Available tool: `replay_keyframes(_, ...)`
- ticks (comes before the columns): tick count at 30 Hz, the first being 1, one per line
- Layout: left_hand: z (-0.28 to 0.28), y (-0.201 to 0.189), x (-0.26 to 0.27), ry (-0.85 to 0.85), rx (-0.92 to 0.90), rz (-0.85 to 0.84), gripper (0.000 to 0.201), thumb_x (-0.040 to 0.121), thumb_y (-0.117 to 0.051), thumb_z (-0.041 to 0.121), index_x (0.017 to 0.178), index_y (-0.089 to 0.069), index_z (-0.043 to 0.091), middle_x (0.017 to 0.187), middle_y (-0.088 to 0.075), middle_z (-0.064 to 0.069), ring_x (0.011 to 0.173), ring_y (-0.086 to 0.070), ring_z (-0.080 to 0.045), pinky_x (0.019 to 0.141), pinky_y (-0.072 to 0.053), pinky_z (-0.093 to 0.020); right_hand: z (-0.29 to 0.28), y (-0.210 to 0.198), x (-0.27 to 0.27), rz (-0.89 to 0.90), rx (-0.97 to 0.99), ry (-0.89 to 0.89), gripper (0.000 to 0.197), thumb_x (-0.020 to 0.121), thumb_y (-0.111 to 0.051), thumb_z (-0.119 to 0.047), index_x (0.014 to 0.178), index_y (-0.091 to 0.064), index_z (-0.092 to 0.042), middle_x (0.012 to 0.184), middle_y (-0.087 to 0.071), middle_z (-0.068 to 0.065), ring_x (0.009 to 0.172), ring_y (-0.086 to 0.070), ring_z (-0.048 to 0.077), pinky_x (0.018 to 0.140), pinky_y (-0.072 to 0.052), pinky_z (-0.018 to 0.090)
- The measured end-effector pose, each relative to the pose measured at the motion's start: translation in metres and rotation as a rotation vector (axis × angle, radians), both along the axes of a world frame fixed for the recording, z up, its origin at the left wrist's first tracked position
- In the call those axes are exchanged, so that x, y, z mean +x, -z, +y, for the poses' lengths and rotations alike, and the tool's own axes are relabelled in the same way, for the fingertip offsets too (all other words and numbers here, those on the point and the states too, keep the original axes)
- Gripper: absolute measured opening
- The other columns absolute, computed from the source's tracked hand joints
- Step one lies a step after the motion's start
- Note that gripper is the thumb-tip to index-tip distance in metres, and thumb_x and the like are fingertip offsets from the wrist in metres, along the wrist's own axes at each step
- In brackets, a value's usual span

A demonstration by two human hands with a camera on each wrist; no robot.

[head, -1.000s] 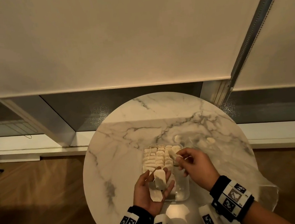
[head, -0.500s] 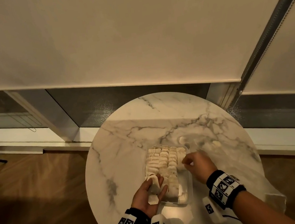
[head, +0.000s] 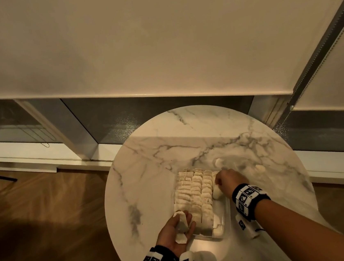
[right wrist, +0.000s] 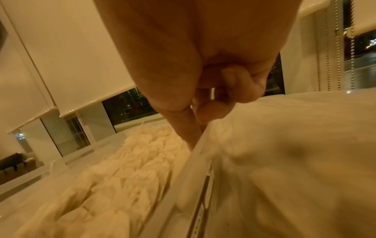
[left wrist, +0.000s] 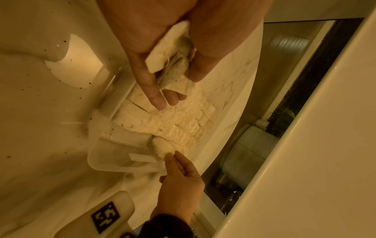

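Head view: right hand (head: 226, 180) dropped into clear plastic tray (head: 223, 219)
grip pinches pale tea bag (head: 216, 192), fourth row started; left hand (head: 174, 231) holds spares (head: 181, 222)

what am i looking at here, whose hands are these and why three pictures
No machine here: a person works with bare hands, wearing cameras. One picture looks down from the head; the other two look along each wrist, past the fingers. On a round marble table stands a clear box with rows of tea bags. The left hand holds a few spare bags in its palm. The right hand seems to pinch one bag at the short fourth row.
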State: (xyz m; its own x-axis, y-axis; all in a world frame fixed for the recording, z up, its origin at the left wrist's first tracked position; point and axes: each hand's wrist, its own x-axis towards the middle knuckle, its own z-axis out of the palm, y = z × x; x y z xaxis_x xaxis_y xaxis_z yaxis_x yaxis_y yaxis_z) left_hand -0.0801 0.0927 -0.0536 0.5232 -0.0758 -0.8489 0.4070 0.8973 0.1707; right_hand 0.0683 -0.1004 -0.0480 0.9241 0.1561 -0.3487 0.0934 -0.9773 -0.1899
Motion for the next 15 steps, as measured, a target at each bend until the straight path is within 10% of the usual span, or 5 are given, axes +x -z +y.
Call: replay_keyframes(15,-0.0019,-0.0069,0.0003,0.005,0.019,-0.025,0.011,0.096,-0.052,0.010,0.097,-0.062,0.007,0.077,-0.071,-0.016,0.091,-0.061,-0.028,0.083,-0.053,-0.047,-0.0083,-0.0053,0.0003,-0.039,0.121,0.084,0.026,0.088,-0.058,-0.030,0.113,-0.066,-0.033,0.116,-0.068,-0.006,0.106,-0.064,0.018,0.085,-0.052,0.029)
